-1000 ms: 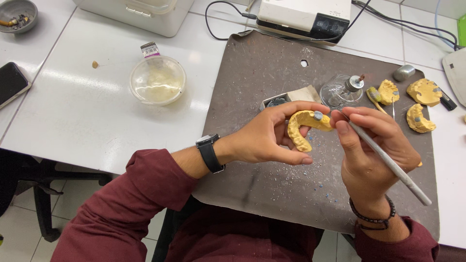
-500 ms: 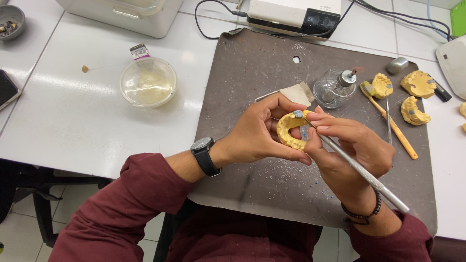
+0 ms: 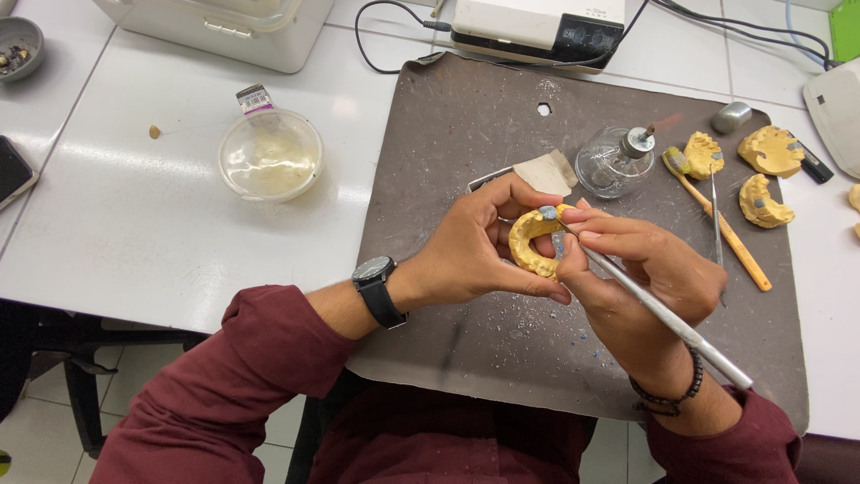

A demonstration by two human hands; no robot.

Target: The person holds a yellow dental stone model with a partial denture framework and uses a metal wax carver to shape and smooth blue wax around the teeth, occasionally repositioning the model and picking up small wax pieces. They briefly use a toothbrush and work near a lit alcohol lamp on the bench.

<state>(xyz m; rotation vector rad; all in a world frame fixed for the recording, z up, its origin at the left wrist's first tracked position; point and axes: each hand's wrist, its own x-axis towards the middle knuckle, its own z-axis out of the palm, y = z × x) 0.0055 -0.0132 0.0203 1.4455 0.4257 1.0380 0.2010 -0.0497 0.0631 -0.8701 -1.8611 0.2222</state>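
— What's that yellow thing in the middle?

— A horseshoe-shaped yellow dental cast (image 3: 528, 246), held up over the dark grey mat (image 3: 448, 152). The left hand (image 3: 479, 246) has its fingers (image 3: 502, 193) curled round it, thumb underneath, gripping it firmly.

— And the other hand?

— The right hand (image 3: 640, 269) pinches a slim metal tool (image 3: 663, 314) like a pen, fingers clenched on the shaft. The tip sits on a small grey-blue spot at the top of the cast. The long handle runs back past the wrist, over a dark bead bracelet (image 3: 667, 394).

— Anything crowding them?

— Just behind the hands, a small glass burner (image 3: 614, 161) with a metal cap, and a scrap of beige paper (image 3: 548, 170) beside it. The left fingers cover part of a flat dark thing under that paper; I can't tell what it is. To the right lie an orange-handled brush (image 3: 726, 224), a thin metal pick (image 3: 715, 215), and three more yellow casts (image 3: 761, 175) near the mat's far corner.

— Off the mat?

— On the white table (image 3: 116, 224), a round clear bowl (image 3: 270, 154) with pale contents stands well to the left. A grey dish (image 3: 20, 45) is at the far corner, a phone (image 3: 13, 170) at the left edge. A white box-shaped device (image 3: 537, 27) with cables sits behind the mat. Grey crumbs litter the mat under the hands. A black wristwatch (image 3: 378, 289) is on the left wrist.
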